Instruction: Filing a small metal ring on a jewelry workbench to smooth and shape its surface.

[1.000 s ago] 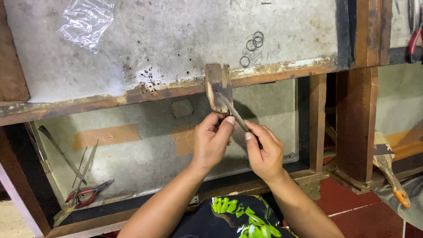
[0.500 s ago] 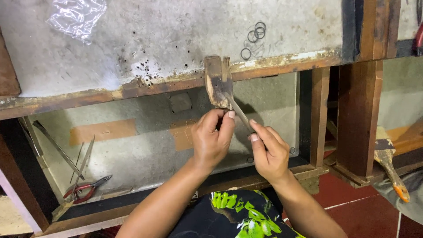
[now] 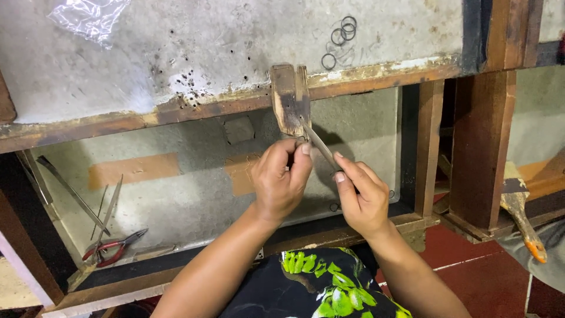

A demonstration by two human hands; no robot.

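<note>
While both hands meet under wooden peg (image 3: 289, 97) on tabletop (image 3: 235, 47) edge, thin metal tool (image 3: 322, 148) slants from peg down-right. Right hand (image 3: 364, 197) pinches tool's low end, fingers closed. Left hand (image 3: 281, 179) pinches something tiny at tool's top end, beside peg; cannot tell what. Left hand nearer peg. Rings (image 3: 340, 36) lie up on tabletop, well apart.

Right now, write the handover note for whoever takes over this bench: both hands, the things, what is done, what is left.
Left hand: fingertips pinched on something too small to make out, just below the wooden bench peg.
Right hand: holds a slim metal file, tip up against the peg's lower end.
Nearby: loose wire rings on the benchtop; red-handled pliers and long thin tools in the tray below.
Done: piece and file are at the peg.
Left: how far the filing has got cannot be told.
</note>
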